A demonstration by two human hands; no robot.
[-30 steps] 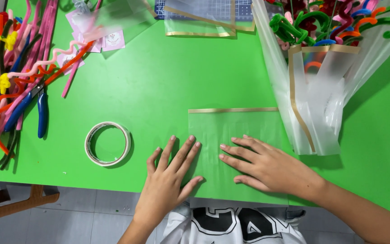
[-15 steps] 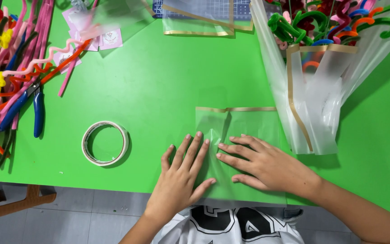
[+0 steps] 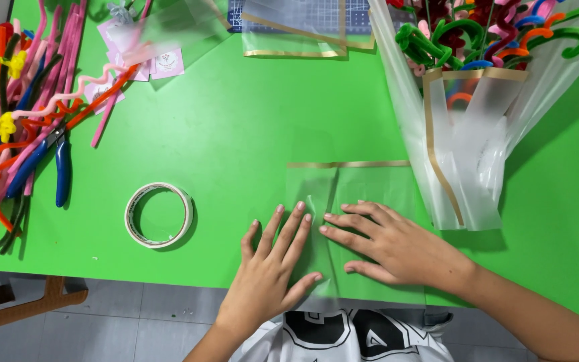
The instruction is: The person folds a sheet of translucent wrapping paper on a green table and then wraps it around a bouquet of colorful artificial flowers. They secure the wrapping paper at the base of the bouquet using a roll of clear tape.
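Two bare hands flat on green table (image 3: 249, 134). Clear gold-edged cellophane sheet (image 3: 370, 184) lies at near edge; right hand (image 3: 387, 245) and left hand (image 3: 269, 275) press it, fingers spread, gripping nothing. Tape roll (image 3: 159, 214) lies left, apart.

A bright green desk (image 3: 236, 134) carries a tape ring (image 3: 159, 215) and blue-handled pliers (image 3: 51, 164). A clear gold-edged sheet (image 3: 370, 184) lies flat near its front edge.

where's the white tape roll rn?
In the head view, the white ring-shaped tape roll lies flat on the green table, just left of the left hand and right of the blue-handled pliers.
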